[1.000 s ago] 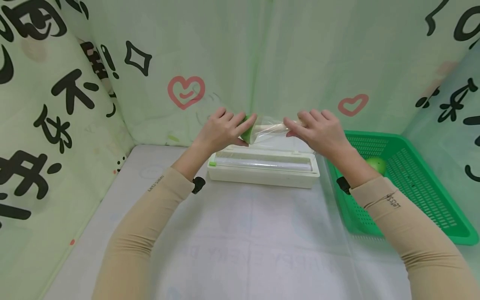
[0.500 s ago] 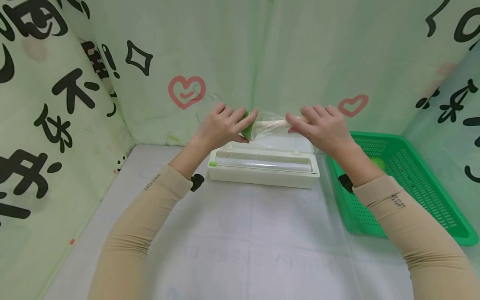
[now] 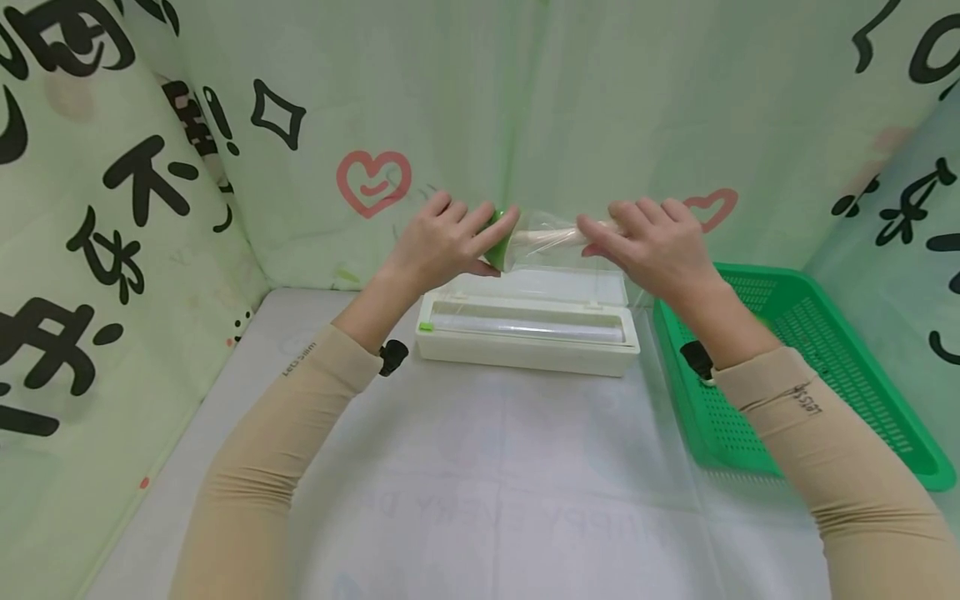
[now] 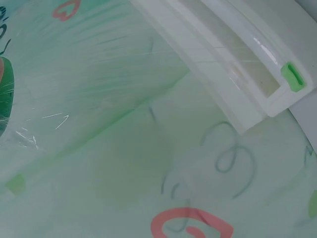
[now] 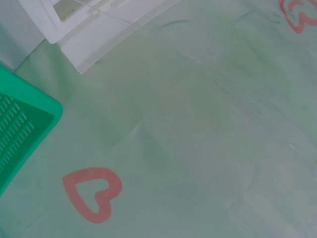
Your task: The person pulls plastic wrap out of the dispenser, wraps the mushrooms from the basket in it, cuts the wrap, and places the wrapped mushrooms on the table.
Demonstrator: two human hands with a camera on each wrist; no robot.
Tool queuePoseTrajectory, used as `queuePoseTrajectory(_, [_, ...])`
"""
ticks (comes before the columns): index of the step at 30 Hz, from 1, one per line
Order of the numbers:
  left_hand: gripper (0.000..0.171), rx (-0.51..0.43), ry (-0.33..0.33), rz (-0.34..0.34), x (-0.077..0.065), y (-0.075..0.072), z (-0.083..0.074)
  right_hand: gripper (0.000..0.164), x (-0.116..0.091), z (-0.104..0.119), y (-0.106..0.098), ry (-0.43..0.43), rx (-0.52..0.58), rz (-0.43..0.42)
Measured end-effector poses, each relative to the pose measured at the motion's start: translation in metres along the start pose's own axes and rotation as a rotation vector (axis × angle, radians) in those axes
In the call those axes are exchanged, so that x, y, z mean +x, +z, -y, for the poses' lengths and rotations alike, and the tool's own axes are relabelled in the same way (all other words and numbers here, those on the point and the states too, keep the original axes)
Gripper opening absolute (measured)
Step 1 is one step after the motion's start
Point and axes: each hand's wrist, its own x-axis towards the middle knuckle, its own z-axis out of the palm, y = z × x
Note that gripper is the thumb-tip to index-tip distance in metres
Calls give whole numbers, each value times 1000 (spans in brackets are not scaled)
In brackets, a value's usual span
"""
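Observation:
In the head view, my left hand (image 3: pixel 450 237) grips a smooth green rounded piece (image 3: pixel 497 246). A pale stick-like length runs from it toward my right hand (image 3: pixel 654 246). Clear plastic wrap (image 3: pixel 551 229) stretches over both between the hands, crinkled and shiny. My right thumb and fingers pinch the right end of the wrapped length; what lies inside that grip is hidden. Both hands are raised above a white cling film dispenser (image 3: pixel 525 350), its lid up and a roll of film inside. At the left wrist view's edge, the green piece (image 4: pixel 7 99) shows under the film.
A green plastic basket (image 3: pixel 862 383) stands to the right, partly behind the right forearm. The dispenser's green slider (image 4: pixel 293 77) sits at its left end. A printed green curtain (image 3: pixel 600 100) rises close behind, and a white cloth (image 3: pixel 495 458) covers the table.
Both hands have risen slightly with the wrapped thing, and the right hand has drifted a little to the right. Their grips look the same, and the dispenser stays in place.

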Motion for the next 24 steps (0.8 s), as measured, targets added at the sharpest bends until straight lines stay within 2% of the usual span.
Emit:
queuePoseTrajectory(7, [73, 6, 3, 11, 4, -5, 3, 30, 4, -3, -5, 1, -7, -8])
queuePoseTrajectory(18, [74, 10, -4, -8, 11, -12, 6, 28, 12, -6, -12, 5, -14, -45])
queuePoseTrajectory(24, [72, 18, 20, -4, 11, -22, 0, 26, 13, 3, -22, 8, -1, -99])
